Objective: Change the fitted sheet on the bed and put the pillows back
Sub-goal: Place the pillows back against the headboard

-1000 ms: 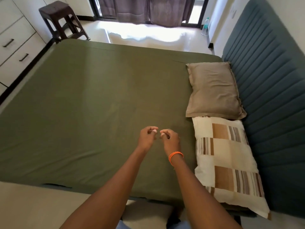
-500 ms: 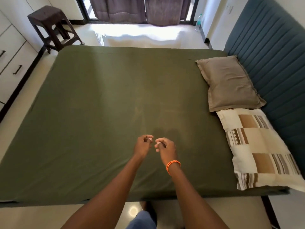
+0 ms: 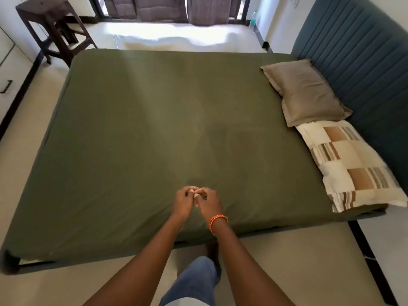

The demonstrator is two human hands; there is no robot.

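**Hands meeting over the made bed**

Compared with one second earlier, the view has swung left: the bed now sits more squarely in view, the two pillows lie farther right, and the hands, then slightly apart, now touch at the fingertips. The left hand and right hand are held together above the near part of the bed, fingers curled inward; whether they pinch anything small cannot be told. An orange braided band circles the right wrist.

The olive fitted sheet is stretched smooth and matte across the mattress, its corners pulled down over the sides. A plain taupe pillow with a flanged border lies against the ribbed blue-grey headboard; just beside it, nearer the viewer, rests a cream pillow with brown patchwork blocks and stripes, its corner overhanging the near edge.

Pale floor runs along the near side and the foot. A dark stool stands off the far left corner.
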